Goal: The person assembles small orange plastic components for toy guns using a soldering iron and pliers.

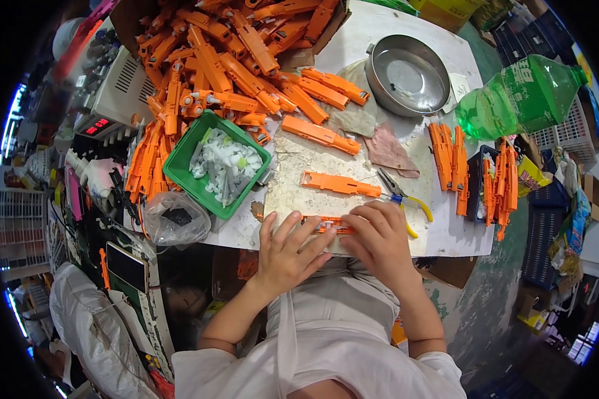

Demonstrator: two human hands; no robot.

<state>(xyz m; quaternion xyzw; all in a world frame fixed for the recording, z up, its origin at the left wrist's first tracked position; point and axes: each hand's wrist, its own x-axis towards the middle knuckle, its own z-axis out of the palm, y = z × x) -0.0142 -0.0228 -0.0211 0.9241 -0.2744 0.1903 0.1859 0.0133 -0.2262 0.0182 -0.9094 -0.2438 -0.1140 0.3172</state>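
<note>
At the table's near edge, an orange plastic part (329, 225) lies between my two hands. My left hand (287, 251) has its fingers bent over the part's left end, holding it down. From the other side, the fingers of my right hand (382, 241) press on its right end and hide some of it. Just beyond is a long orange housing (340, 184), with a second orange housing (321, 135) farther off. Pliers with yellow handles (406, 198) lie to the right of these. A green bin (173, 161) holding small white and grey plastic pieces stands to the left.
A cardboard box (337, 33) heaped with orange parts takes up the far left. Beyond my right hand are a round metal pan (387, 93), a pink cloth (391, 151) and a tipped green bottle (532, 96). More orange parts (450, 159) lie at the right edge.
</note>
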